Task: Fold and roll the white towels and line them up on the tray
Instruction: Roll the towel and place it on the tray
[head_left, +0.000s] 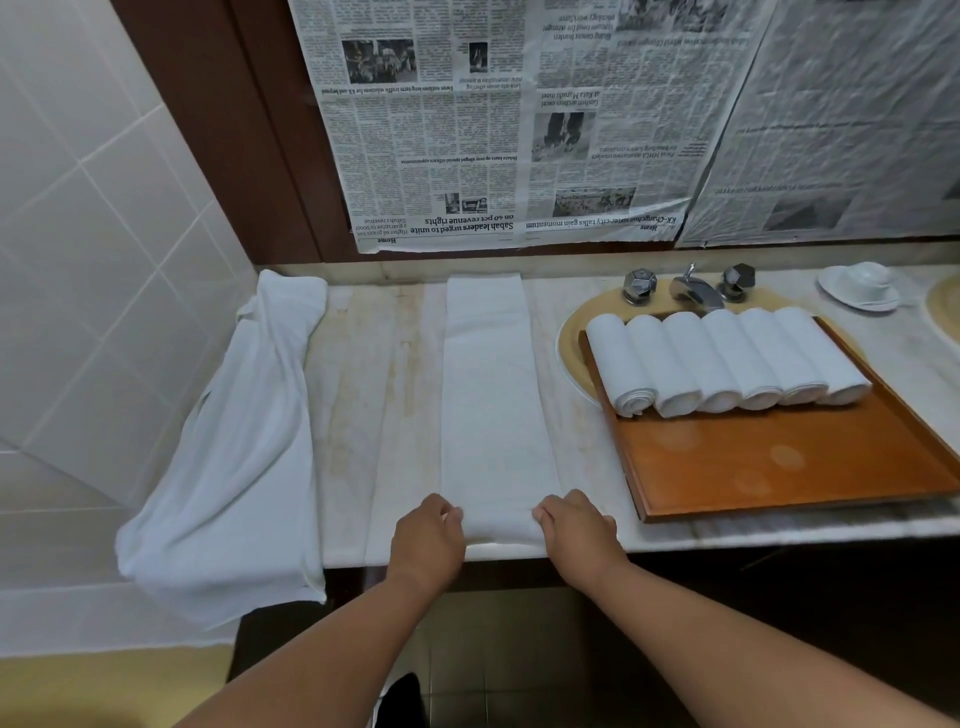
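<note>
Currently: folded towel held at its near end, roll not yet begun

Presently the folded towel (496, 405) lies flat on the counter (374, 389) as a long narrow strip. It runs from the near edge to the far wall, left of the tray (779, 467). The left hand (428, 532) and the right hand (576, 525) each grip a near corner, fingers curled over the hem, one at either side. Judgement: the even two-handed hold is meant to start a straight, tight roll away from the person; the folding looks complete.

Tray: wooden, set partly over the sink (569, 338), right of the strip. It carries six rolled towels (727, 358) in one row, side by side and touching, spiral ends facing near. The row occupies the far part only, so I judge there is room for more in front.

Left of the strip, well apart, a heap of loose towels (244, 415) drapes over the counter's end, apparently stock awaiting folding. Taps (693, 288) stand behind the tray; a cup and saucer (862, 286) sit at far right.
</note>
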